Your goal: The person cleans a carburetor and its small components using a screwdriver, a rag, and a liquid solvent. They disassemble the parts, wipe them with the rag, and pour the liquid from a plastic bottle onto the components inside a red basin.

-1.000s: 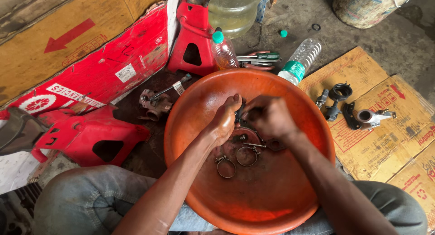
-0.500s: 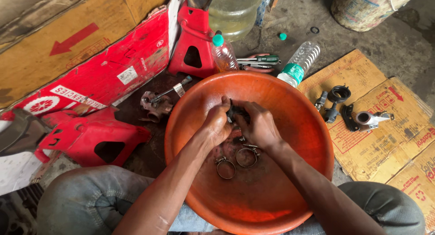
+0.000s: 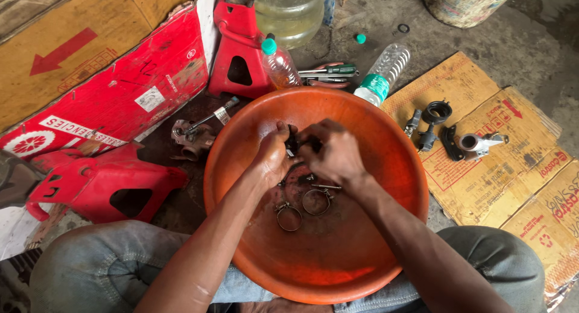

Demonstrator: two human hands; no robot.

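Both hands have shifted slightly left, left hand (image 3: pixel 272 157) and right hand (image 3: pixel 335 153) closed on a small dark part (image 3: pixel 293 143) over the orange basin (image 3: pixel 386 240), above two clamps (image 3: pixel 303 207), catching drips.

Smooth orange plastic basin (image 3: pixel 386 240), dull metal hose clamps (image 3: pixel 289 216), matt cardboard (image 3: pixel 482 168), perhaps oily.

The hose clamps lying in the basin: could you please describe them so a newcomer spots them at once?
Find the big orange basin on the person's lap. Just below the two hands lie two hose clamps, side by side. They are thin metal rings, unlike the small dark part held above.
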